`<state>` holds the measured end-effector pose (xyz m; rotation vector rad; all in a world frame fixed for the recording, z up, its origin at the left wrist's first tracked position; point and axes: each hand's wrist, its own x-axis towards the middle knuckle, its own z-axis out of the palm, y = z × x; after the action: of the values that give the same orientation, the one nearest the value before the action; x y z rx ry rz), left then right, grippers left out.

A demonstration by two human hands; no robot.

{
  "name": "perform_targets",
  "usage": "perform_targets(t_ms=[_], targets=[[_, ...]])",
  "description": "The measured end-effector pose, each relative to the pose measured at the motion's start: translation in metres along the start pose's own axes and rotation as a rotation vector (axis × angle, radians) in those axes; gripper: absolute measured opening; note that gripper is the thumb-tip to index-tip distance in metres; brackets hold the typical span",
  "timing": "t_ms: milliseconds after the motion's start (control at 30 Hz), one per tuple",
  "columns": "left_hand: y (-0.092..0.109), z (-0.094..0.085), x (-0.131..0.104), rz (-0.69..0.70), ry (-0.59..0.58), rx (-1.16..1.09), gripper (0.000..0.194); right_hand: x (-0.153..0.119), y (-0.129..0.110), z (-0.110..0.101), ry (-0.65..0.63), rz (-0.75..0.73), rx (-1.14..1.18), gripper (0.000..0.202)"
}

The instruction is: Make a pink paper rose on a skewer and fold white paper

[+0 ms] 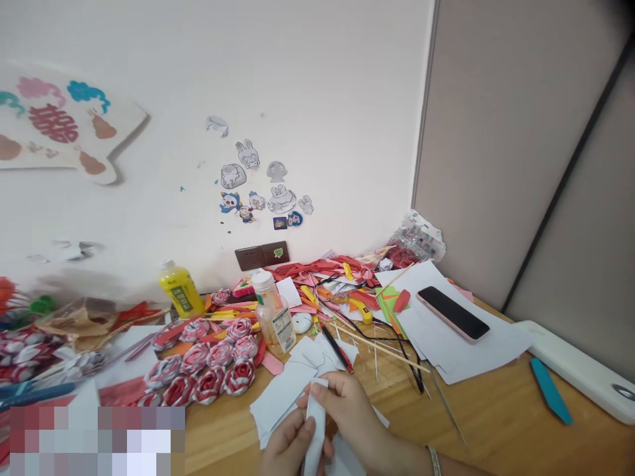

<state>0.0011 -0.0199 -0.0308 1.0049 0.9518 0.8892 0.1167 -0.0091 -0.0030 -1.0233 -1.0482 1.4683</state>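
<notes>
A narrow folded strip of white paper (314, 430) is held between my two hands, tilted upright near the bottom of the view. My left hand (288, 441) grips its lower left side, with the thumb on the front. My right hand (350, 406) pinches the top end between thumb and fingers. Several loose white paper pieces (278, 395) lie on the table just behind and under my hands. Beyond them rests a black and red pen (337, 349). The paper's lower end is partly cut off by the frame.
Rolled paper roses (211, 383) lie at left, before a yellow bottle (181, 289) and a clear jar (274, 314). Coloured paper strips crowd the wall. At right are a phone (454, 313) on white sheets, thin sticks, a teal tool (550, 390) and a long white device (580, 370).
</notes>
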Motion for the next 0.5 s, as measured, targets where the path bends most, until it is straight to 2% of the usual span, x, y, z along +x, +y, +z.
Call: perform_targets(t_ms=[67,167,267,367,500], targets=[[0.0022,0.0037,0.0014,0.002,-0.045,-0.077,0.032,0.0026,0.0043,0.0001,0.024,0.006,-0.024,0.047],[0.0068,0.009,0.002,0.04,-0.063,-0.152,0.041,0.0059,0.0081,-0.0012,0.068,-0.062,-0.077,0.043],[0.0093,0.009,0.0017,0.019,-0.082,-0.112,0.032,0.0061,0.0072,-0.0024,0.068,-0.094,-0.096,0.039],[0.0085,0.0049,0.0031,0.004,-0.071,-0.038,0.022,0.0033,0.0031,-0.0035,0.029,-0.077,-0.098,0.036],[0.0085,0.0009,0.0044,0.094,-0.053,-0.013,0.033,-0.0002,-0.0009,-0.0077,-0.089,-0.108,-0.179,0.03]])
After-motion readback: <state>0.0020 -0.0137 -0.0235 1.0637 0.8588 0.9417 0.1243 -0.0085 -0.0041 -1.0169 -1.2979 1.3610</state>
